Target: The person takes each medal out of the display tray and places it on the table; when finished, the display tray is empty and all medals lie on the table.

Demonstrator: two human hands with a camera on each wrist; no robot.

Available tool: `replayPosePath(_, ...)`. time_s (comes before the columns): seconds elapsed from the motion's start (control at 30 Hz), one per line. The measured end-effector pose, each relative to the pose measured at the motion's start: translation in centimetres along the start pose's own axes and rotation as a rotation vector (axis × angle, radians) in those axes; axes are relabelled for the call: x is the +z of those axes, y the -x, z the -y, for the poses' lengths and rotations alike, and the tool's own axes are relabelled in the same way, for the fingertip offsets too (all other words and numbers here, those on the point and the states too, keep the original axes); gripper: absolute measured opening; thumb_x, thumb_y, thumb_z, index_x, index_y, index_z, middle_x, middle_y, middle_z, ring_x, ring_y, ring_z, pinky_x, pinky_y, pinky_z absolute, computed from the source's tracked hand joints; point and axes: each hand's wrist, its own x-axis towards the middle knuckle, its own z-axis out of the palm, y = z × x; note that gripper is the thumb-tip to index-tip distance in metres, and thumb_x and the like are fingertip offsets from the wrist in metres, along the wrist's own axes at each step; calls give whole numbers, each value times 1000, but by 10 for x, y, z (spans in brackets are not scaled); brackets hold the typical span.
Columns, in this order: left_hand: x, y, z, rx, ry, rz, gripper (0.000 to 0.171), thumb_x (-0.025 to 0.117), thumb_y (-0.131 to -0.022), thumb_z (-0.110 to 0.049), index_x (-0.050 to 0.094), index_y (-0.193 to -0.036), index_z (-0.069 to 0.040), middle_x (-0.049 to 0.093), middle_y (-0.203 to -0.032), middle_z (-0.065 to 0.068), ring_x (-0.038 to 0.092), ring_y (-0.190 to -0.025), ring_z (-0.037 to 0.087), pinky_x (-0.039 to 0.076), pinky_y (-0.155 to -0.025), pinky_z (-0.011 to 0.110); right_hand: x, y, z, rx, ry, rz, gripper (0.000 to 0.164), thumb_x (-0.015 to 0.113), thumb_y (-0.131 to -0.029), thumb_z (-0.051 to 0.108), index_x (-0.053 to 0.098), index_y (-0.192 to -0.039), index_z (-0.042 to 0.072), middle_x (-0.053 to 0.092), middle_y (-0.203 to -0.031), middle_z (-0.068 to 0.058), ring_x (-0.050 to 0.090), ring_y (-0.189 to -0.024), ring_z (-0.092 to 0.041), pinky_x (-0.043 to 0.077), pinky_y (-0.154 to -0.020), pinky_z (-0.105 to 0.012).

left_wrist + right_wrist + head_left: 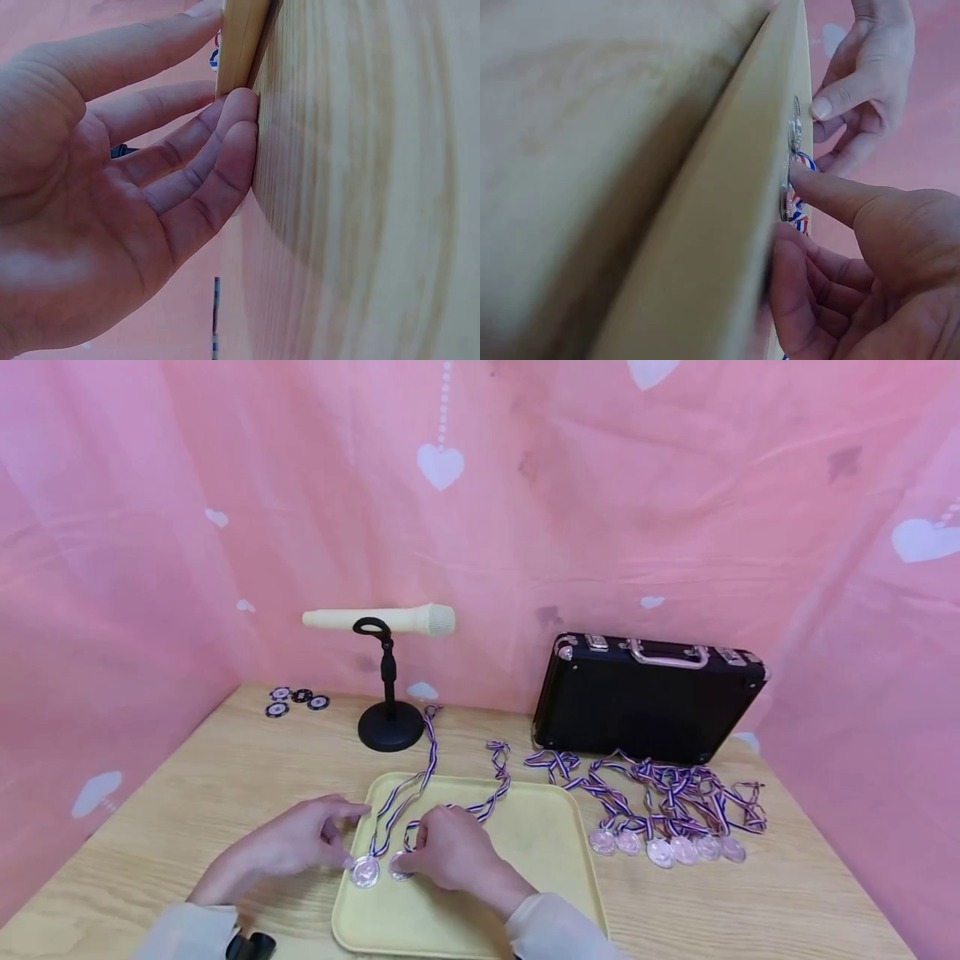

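A pale yellow tray point(525, 918) holds two silver medals on striped ribbons. My left hand point(288, 839) is at the tray's left edge, its thumb beside the left medal point(365, 872). In the left wrist view, that hand's point(127, 165) fingers are loosely bent, and the lower fingertips touch the table. My right hand point(461, 852) is over the second medal point(400, 866), partly covering it. The right wrist view has the right thumb point(840, 193) against this medal, the other fingers curled by its ribbon point(801, 217). Both ribbons run beyond the tray's far rim.
Several more medals point(660, 852) with tangled ribbons point(667, 785) lie right of the tray. Behind them stands a black case point(645, 702). A white microphone point(405, 619) sits on a black stand point(390, 725) at the back, with several poker chips point(277, 709) to its left.
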Motion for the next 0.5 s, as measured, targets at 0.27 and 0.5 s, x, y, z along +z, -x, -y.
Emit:
replayPosePath(0.27,0,0,-1,-14,-5,4,74,86,-83,-5,54,-149,6,59,-123,14,61,-78,11,51,-63,23,-21,11,-22,10,-22,69,30,95,-76,29,67,-75,18,57,-75,8,49,-70,-9,41,-67,-26)
replayPosePath(0.5,-1,-1,-3,-19,-17,-2,74,86,-82,-6,55,-148,6,57,-129,17,60,-79,11,50,-63,23,-22,22,-27,56,-12,27,35,95,-73,37,66,-80,18,59,-77,8,52,-69,-12,41,-65,-28)
